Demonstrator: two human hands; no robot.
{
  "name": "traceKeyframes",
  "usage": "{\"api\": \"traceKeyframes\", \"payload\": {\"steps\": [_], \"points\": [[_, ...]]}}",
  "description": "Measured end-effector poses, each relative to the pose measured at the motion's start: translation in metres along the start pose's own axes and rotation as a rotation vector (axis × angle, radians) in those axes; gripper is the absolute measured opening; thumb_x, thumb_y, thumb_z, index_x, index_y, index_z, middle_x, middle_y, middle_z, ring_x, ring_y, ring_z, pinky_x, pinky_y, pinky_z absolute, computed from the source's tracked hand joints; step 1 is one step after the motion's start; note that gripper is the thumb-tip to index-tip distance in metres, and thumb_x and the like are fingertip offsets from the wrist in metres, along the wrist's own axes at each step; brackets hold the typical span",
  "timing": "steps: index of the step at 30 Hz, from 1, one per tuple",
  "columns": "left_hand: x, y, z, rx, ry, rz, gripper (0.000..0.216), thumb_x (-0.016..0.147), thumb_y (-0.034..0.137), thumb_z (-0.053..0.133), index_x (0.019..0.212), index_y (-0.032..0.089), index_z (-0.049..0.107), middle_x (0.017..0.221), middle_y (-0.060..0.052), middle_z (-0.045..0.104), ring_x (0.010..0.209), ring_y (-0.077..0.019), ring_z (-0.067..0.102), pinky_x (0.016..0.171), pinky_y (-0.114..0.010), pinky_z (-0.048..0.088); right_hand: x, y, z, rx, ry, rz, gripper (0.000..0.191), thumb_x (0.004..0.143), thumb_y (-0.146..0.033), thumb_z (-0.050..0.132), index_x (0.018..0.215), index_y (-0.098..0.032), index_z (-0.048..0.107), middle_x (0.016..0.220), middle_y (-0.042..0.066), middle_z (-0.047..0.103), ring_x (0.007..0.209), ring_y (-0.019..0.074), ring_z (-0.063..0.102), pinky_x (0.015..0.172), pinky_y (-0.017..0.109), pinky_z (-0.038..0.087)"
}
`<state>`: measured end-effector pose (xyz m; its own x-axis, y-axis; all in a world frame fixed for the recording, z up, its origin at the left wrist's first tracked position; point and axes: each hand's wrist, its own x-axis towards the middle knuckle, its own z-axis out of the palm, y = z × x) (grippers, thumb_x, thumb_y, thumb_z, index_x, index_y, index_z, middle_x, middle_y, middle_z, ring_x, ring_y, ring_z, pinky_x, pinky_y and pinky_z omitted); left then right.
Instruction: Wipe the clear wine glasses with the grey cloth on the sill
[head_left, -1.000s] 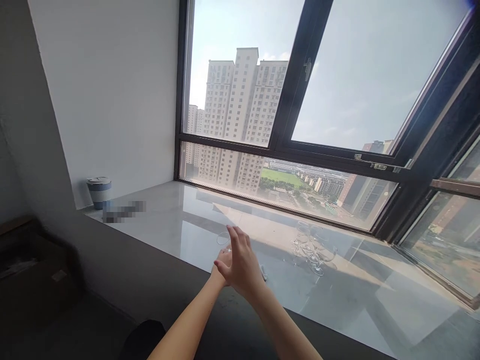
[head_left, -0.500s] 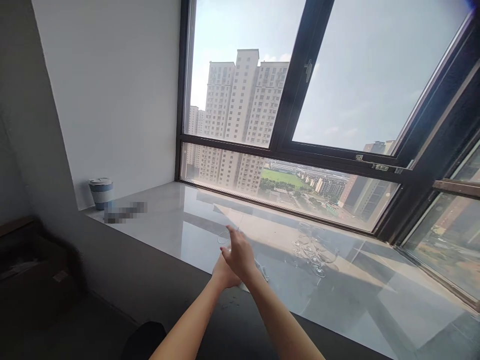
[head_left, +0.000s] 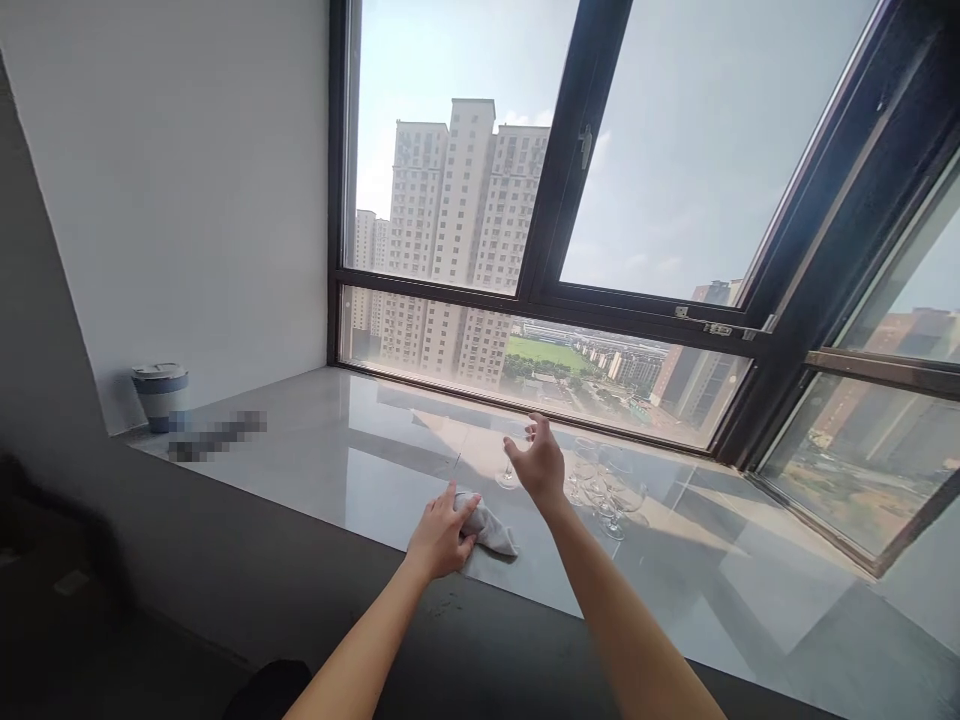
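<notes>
My left hand (head_left: 437,535) lies low on the glossy window sill (head_left: 337,450), its fingers closed on one end of a crumpled grey cloth (head_left: 491,528). My right hand (head_left: 537,463) hovers farther out over the sill, palm turned left, fingers apart and slightly curled, with nothing in it. A clear wine glass (head_left: 509,474) stands just left of that hand, very close to the palm. Right of it stands a tight group of several clear wine glasses (head_left: 604,490).
A blue-and-white lidded cup (head_left: 159,393) stands at the sill's far left by the white wall, with a blurred dark object (head_left: 217,435) beside it. Black window frames (head_left: 555,300) close off the back and right. The sill's dark front edge (head_left: 300,570) runs below my arms.
My hands have separated: the right one moved forward and right toward the glasses and opened. The left one now rests on the cloth on the sill. The view shifted right.
</notes>
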<state>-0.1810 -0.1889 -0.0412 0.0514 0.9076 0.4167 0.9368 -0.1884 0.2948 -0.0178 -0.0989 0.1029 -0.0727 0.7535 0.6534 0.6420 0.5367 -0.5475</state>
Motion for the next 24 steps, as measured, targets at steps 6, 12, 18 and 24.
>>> {"api": "traceKeyframes", "payload": {"steps": [6, 12, 18, 24], "points": [[0.001, -0.001, 0.001, -0.013, -0.005, -0.024, 0.068, 0.079, 0.036, 0.061, 0.143, 0.036, 0.037, 0.154, -0.010, 0.026, 0.133, -0.0339, 0.038, 0.107, -0.050, 0.033, 0.032, 0.068, -0.057, -0.399, -0.333, 0.152, 0.067, 0.073, -0.033, 0.059, 0.136, -0.020, 0.040, 0.116, 0.012, 0.062, 0.103, 0.0267, 0.060, 0.076, 0.032, 0.043], [0.001, 0.000, -0.001, -0.011, -0.011, -0.037, 0.066, 0.080, 0.037, 0.060, 0.142, 0.036, 0.037, 0.153, -0.010, 0.028, 0.133, -0.0328, 0.038, 0.106, -0.049, 0.034, 0.035, 0.119, -0.087, -0.639, -0.500, 0.178, 0.074, 0.071, -0.038, 0.062, 0.139, -0.020, 0.039, 0.098, 0.012, 0.062, 0.123, 0.0324, 0.044, 0.078, 0.034, 0.042], [0.002, 0.000, -0.001, -0.006, -0.025, -0.051, 0.064, 0.081, 0.038, 0.059, 0.142, 0.036, 0.037, 0.154, -0.010, 0.026, 0.134, -0.0331, 0.037, 0.107, -0.050, 0.034, 0.033, 0.138, -0.091, -0.657, -0.461, 0.223, 0.068, 0.074, -0.042, 0.061, 0.136, -0.023, 0.042, 0.108, 0.012, 0.056, 0.117, 0.0303, 0.049, 0.087, 0.038, 0.040], [0.001, 0.000, -0.003, -0.019, -0.050, -0.053, 0.062, 0.084, 0.043, 0.054, 0.143, 0.037, 0.036, 0.155, -0.009, 0.024, 0.134, -0.0350, 0.037, 0.105, -0.052, 0.035, 0.032, 0.144, -0.084, -0.630, -0.455, 0.218, 0.064, 0.076, -0.046, 0.060, 0.134, -0.024, 0.043, 0.110, 0.012, 0.055, 0.117, 0.0306, 0.048, 0.088, 0.039, 0.039]]}}
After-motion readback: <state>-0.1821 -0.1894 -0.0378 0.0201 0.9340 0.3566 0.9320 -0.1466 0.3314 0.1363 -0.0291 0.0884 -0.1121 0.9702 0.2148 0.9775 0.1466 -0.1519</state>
